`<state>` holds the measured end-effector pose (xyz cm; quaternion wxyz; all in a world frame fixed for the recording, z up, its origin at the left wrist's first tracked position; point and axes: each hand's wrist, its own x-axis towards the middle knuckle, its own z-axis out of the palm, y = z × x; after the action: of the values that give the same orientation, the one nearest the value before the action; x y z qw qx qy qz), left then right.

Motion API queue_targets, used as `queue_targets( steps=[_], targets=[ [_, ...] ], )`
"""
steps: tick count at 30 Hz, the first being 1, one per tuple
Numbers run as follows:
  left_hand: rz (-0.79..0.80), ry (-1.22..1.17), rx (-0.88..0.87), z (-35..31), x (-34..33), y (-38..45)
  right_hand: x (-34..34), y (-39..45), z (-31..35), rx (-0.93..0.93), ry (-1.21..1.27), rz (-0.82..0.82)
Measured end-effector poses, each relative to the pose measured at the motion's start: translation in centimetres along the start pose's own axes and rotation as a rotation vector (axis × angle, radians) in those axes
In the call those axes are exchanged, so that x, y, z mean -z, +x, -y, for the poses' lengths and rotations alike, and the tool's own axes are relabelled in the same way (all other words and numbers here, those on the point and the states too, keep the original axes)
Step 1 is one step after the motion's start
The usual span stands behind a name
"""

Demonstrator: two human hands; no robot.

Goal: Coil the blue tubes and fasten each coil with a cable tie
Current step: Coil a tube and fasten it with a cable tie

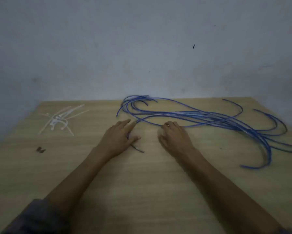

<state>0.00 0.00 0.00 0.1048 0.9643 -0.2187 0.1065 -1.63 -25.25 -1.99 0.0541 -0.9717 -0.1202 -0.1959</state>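
Observation:
Several loose blue tubes (pixel 201 116) sprawl across the far and right side of the wooden table (pixel 141 191), their ends curling at the back and off the right edge. My left hand (pixel 119 137) lies over one tube, fingers fairly straight, with the tube's end poking out below the thumb. My right hand (pixel 174 134) has curled fingers on a tube where it bends toward me. A loose pile of white cable ties (pixel 60 118) lies at the far left.
A small dark object (pixel 41 149) sits on the table's left side. A grey wall (pixel 141 48) rises right behind the far table edge. Bare wood stretches between my forearms and toward me.

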Motion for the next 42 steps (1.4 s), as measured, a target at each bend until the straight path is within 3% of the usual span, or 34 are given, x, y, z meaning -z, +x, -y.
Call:
queue_targets(
  steps=[8,26,31,37,42],
  targets=[
    [0.002,-0.063,0.03,0.2,-1.8,-1.2,-0.2,-0.3,0.1,-0.045,0.052,-0.048],
    [-0.096,-0.109,0.021,0.6,-3.0,-0.9,-1.2,1.6,0.9,-0.073,0.216,0.042],
    [-0.152,-0.053,0.021,0.7,-2.7,0.1,-0.5,1.0,1.8,-0.058,0.261,-0.098],
    [-0.268,-0.166,0.0,1.3,-2.1,2.8,-0.5,1.3,1.2,0.155,0.252,-0.47],
    [-0.306,-0.498,0.042,1.1,-1.1,4.4,-0.3,1.4,0.8,0.056,0.309,-0.616]
  ],
)
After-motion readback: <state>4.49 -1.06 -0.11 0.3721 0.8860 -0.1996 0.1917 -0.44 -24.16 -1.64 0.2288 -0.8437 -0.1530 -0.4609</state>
